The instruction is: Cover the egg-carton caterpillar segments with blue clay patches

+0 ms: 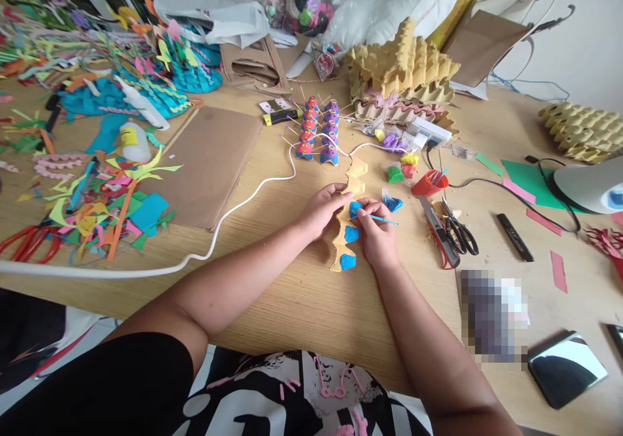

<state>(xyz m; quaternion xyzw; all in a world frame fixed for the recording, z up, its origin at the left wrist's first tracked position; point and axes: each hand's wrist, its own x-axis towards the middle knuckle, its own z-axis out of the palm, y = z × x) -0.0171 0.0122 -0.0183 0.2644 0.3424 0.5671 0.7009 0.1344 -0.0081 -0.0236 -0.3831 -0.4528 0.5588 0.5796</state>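
Observation:
A yellow strip of egg carton [357,180] lies lengthwise before me, several of its bumps bearing blue patches [348,262] that look like clay. My left hand [325,210] grips the strip's left edge, thumb on top. Closed round a thin blue stick [387,219], my right hand [377,231] rests at the strip's right side, its fingertips at an upper blue patch. The stick's working end is hidden by the fingers. Beyond the strip stand two finished-looking carton rows, one red and blue [305,131], the other purple and blue [330,134], with pins sticking out.
A white cable [253,196] crosses the table behind my left arm. To the right are a red cup [429,181], a box cutter [438,228], scissors [460,231] and a black marker [514,237]. Paper scraps and a cardboard sheet [214,163] lie left; egg trays [403,66] are stacked behind.

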